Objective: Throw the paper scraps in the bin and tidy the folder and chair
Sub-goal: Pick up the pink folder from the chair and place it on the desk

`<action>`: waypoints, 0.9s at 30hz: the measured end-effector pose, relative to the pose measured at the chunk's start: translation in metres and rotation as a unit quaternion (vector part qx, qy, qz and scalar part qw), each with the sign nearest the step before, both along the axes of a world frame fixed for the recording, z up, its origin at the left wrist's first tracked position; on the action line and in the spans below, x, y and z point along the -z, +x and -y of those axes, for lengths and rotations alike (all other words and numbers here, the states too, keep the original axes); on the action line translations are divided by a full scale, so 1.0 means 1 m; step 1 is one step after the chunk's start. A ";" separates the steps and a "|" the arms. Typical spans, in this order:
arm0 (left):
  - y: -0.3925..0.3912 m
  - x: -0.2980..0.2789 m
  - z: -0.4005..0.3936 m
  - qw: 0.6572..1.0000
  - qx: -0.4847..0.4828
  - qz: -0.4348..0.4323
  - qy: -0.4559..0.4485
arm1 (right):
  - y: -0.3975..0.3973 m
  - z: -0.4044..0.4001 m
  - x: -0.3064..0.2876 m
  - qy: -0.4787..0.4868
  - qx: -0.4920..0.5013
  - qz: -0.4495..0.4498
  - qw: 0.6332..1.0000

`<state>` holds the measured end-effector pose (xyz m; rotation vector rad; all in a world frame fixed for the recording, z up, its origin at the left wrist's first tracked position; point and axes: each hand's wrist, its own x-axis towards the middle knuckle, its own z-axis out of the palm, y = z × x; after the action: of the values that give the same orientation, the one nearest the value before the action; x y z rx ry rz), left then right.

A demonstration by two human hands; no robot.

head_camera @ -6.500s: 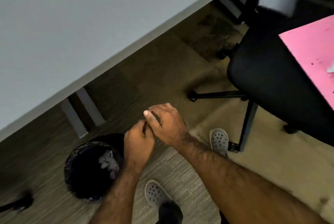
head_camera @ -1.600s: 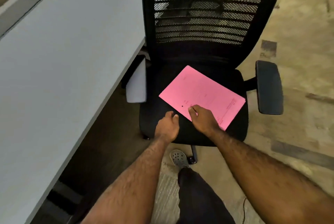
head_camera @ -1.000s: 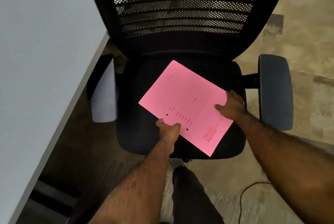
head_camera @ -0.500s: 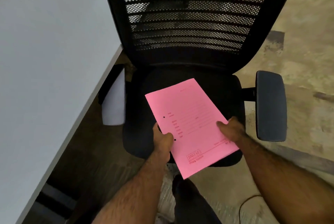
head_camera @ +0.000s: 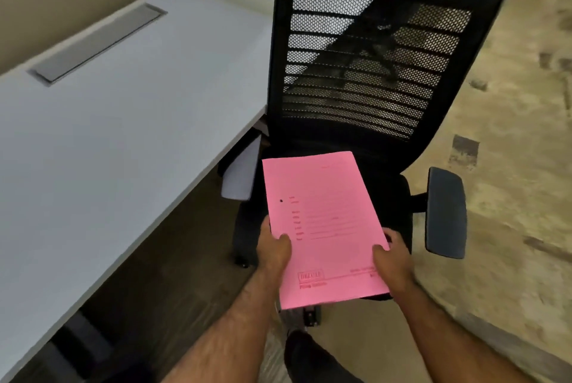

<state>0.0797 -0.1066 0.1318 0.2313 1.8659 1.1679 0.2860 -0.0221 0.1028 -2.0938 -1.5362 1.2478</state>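
Beside the grey table [head_camera: 108,141], a black chair [head_camera: 365,79] faces us; left hand [head_camera: 274,251] and right hand [head_camera: 391,259] clamp the pink folder [head_camera: 322,228] above its seat, seemingly freeing it for tidying.

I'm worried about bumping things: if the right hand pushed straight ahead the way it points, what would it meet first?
Probably the chair: the right hand, gripping the pink folder, points over the seat toward the mesh backrest. Depth is unclear.

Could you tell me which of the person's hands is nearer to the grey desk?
Left. The left hand grips the flat pink paper folder's edge on the side facing the grey desk; the right hand holds the opposite edge, beside the black chair's armrest.
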 end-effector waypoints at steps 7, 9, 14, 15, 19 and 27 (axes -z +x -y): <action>-0.019 -0.062 0.079 0.998 -0.015 -0.020 0.059 | -0.024 0.057 -0.057 0.077 -0.037 -0.073 0.994; -0.027 -0.075 0.105 0.996 -0.027 -0.015 0.085 | -0.036 0.070 -0.071 0.082 -0.054 -0.099 0.990; -0.052 -0.101 0.164 0.992 -0.060 -0.026 0.112 | -0.081 0.093 -0.103 0.070 -0.112 -0.147 0.980; -0.057 -0.106 0.174 0.991 -0.068 -0.030 0.115 | -0.092 0.097 -0.109 0.069 -0.127 -0.152 0.978; -0.078 -0.124 0.216 0.985 -0.110 -0.040 0.126 | -0.138 0.114 -0.131 0.063 -0.196 -0.158 0.966; -0.128 -0.143 0.291 0.968 -0.212 -0.102 0.090 | -0.228 0.156 -0.160 0.052 -0.298 -0.198 0.932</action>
<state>-0.0486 -0.3972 0.2748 0.0526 2.0524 1.6609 0.0583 -0.1784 0.2627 -1.2241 -2.0404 1.6065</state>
